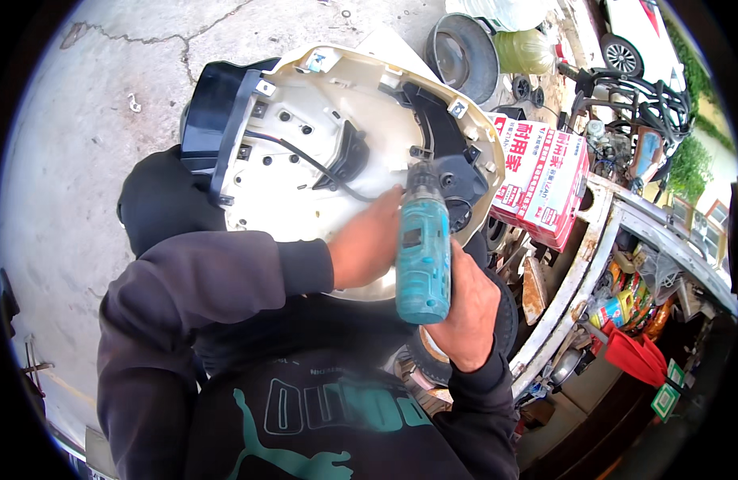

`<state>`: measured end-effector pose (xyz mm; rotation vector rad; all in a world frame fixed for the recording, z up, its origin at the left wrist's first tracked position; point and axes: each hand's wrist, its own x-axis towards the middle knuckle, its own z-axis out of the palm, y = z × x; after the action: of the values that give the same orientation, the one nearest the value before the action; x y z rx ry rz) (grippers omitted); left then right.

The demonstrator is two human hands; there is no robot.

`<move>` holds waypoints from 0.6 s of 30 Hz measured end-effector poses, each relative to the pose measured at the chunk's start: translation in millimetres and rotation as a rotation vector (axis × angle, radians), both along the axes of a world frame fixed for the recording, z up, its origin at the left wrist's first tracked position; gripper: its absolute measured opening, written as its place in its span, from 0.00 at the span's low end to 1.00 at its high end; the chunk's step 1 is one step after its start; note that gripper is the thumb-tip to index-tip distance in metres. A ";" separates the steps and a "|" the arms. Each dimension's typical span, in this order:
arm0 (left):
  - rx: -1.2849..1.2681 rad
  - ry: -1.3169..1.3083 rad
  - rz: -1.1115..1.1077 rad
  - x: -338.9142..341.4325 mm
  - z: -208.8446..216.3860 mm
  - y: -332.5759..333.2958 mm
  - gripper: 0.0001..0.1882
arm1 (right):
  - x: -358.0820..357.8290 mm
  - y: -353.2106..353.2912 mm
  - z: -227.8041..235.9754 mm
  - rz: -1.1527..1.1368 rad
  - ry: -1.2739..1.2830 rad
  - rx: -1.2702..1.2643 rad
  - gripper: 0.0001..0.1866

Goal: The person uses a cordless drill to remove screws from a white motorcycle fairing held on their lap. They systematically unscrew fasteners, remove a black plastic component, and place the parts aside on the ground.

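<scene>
My right hand [468,308] is wrapped round the handle of a teal cordless drill [424,256]. The drill's chuck points away from me, at a black plastic part [434,120] on the right side of a cream plastic shell [305,212]. Beside the chuck is my left hand [367,244], over the shell; its fingers are blurred and partly behind the drill. The shell lies hollow side up in front of me, with holes, metal clips and a black cable [293,152]. A glossy black panel [217,112] joins its left edge.
To the right stand a red and white carton [545,184] and a rusty white metal frame [573,276] with clutter inside. A dark round basin [463,60] and a jug of yellowish liquid [525,52] are at the back. Cracked concrete [89,160] stretches to the left.
</scene>
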<state>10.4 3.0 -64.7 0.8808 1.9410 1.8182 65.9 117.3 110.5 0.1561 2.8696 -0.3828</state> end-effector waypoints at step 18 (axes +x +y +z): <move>0.199 -0.702 -0.078 13.6 -16.1 9.4 0.32 | 5.9 -22.8 -57.5 -0.344 0.165 -0.263 0.18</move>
<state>23.9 12.4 -80.8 0.2860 1.2869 1.9430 71.8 94.5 53.0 0.5978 2.9123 -0.8701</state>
